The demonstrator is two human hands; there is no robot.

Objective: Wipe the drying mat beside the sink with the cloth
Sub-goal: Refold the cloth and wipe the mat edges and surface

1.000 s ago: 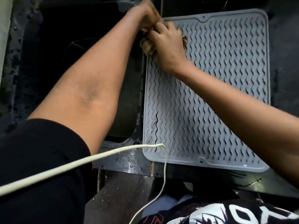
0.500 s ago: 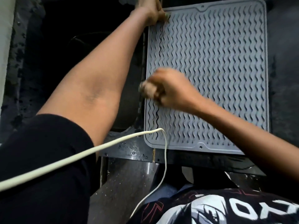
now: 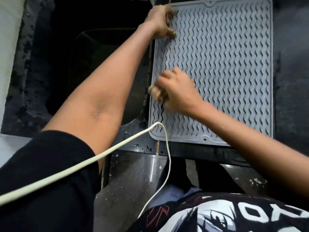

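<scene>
The dark bench [image 3: 291, 97] fills most of the view, its near edge spotted with water drops. Set into it on the left is the black sink [image 3: 100, 64], deep in shadow. Just beside the sink on the right, the grey drying mat [image 3: 225, 64] lies flat on the bench, a large rectangle covered with rows of wavy ridges, with a raised rim and rounded corners. Its left edge runs right along the sink's rim.

The left hand [image 3: 160, 22] reaches across the sink to the far left corner of the mat, the grip closed over the mat's edge with the thumb pressing on the ridged surface. The right hand [image 3: 177, 91] sits on the left part of the mat about halfway down, blurred, its grip curled tight around a bunched tan cloth [image 3: 156, 93], which pokes out at the fingers and touches the mat near its left rim.

A pale cord [image 3: 83, 166] crosses the lower left and loops over the mat's near left corner.
</scene>
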